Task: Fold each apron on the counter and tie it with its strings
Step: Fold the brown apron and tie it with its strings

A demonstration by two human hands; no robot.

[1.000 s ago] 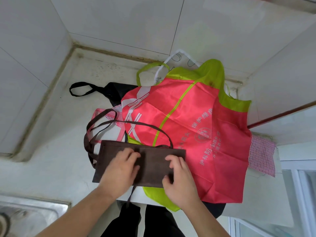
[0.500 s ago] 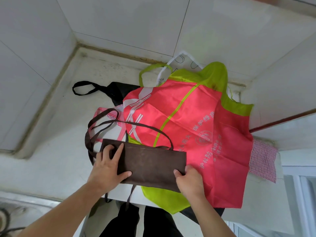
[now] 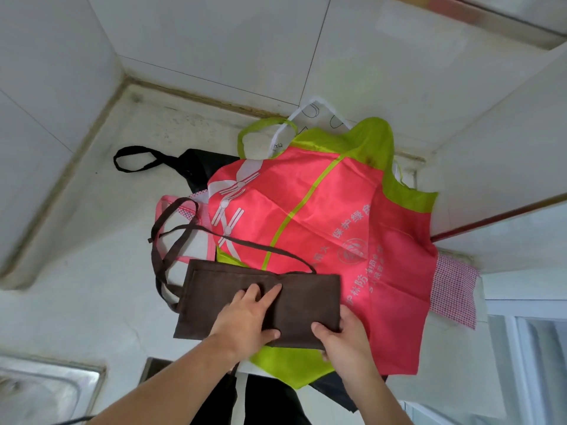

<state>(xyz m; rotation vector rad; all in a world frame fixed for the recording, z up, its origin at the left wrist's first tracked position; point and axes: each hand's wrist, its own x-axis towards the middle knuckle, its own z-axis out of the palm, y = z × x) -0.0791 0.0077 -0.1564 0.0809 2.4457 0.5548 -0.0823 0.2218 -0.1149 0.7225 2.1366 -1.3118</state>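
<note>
A folded brown apron (image 3: 260,302) lies as a flat rectangle in the lower centre of the frame, resting partly on the pale counter (image 3: 92,271) and partly on a heap of other aprons. The left hand (image 3: 245,317) lies palm down on the middle of the brown rectangle, its fingers straight and spread and pressing the cloth flat, with the thumb stretched out along the near edge. The right hand (image 3: 343,335) grips the lower right corner of the same rectangle: the thumb sits on top of the fabric and the other fingers are tucked underneath, out of sight. The brown strings (image 3: 171,240) trail loose from the left end of the fold and loop up over the counter, and one strand arcs rightward across the red cloth to the top edge of the rectangle. Behind and to the right, a red and lime-green apron (image 3: 322,225) with white printing spreads over most of the centre and right of the frame, its green neck loop (image 3: 267,124) reaching toward the tiled wall. A black apron (image 3: 199,164) shows from beneath it at the upper left, its strap loop (image 3: 135,159) lying on bare counter. A pink checked apron (image 3: 454,292) pokes out at the right edge of the heap and again at the left beside the brown strings. A steel sink (image 3: 46,391) fills the lower left corner.
</note>
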